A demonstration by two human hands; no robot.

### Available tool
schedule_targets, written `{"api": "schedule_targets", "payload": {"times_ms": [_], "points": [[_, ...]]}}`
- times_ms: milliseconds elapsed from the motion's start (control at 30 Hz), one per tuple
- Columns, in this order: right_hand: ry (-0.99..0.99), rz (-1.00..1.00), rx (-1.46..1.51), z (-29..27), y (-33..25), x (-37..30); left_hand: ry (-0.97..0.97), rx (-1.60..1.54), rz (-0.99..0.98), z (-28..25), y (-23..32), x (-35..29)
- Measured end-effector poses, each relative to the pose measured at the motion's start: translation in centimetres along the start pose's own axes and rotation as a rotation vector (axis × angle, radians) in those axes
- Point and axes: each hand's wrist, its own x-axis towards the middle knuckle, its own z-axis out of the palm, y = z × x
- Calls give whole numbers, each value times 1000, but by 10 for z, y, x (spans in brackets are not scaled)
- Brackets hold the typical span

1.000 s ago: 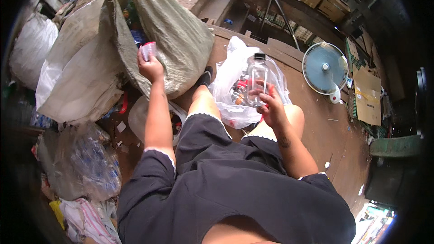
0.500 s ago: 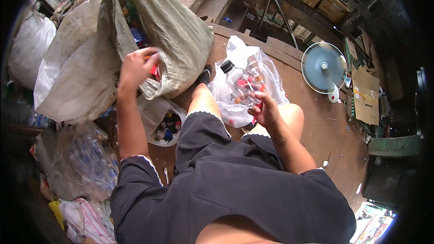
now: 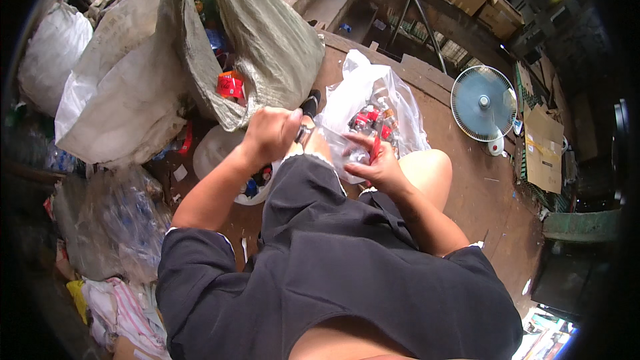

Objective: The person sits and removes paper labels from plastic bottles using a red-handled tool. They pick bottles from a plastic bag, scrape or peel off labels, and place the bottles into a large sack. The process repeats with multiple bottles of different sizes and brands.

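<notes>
While the big woven sack (image 3: 277,43) slumps at ten o'clock, I have my left hand (image 3: 272,135) down from its mouth and at the dark cap end (image 3: 305,135) of a clear bottle (image 3: 335,149) in front of my lap. That is the change: half a second ago only my right hand (image 3: 385,172) has the bottle, cap end standing up over the plastic bag (image 3: 357,73), and now the bottle lies lower, nearly level, with its cap toward nine o'clock. My left fingers look curled together around that end, though the back of the hand hides most of the grip. My right fingers and thumb stand a little apart with the bottle's other end between them, at three o'clock, and a red piece (image 3: 375,151) shows there too, its kind unclear. So both hands share one bottle, and my left no longer carries anything to the sack, where a red wrapper (image 3: 231,85) sits in the opening. At eight o'clock a white bucket (image 3: 213,150) holds small coloured caps (image 3: 252,187), partly behind my forearm. Between one and two, the bag holds red and clear bits; past two, a fan (image 3: 483,102) stands on the brown floor (image 3: 490,210).
</notes>
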Motion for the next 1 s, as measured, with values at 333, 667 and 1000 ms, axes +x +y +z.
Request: {"api": "schedule_targets", "payload": {"times_ms": [333, 667, 1000], "points": [[-106, 90, 26, 5, 15, 15, -313, -963, -740, -37, 0, -29], [-48, -295, -595, 23, 26, 25, -33, -832, -801, -2, -17, -69], [186, -463, -849, 22, 40, 29, 50, -689, -1234, 48, -96, -148]]}}
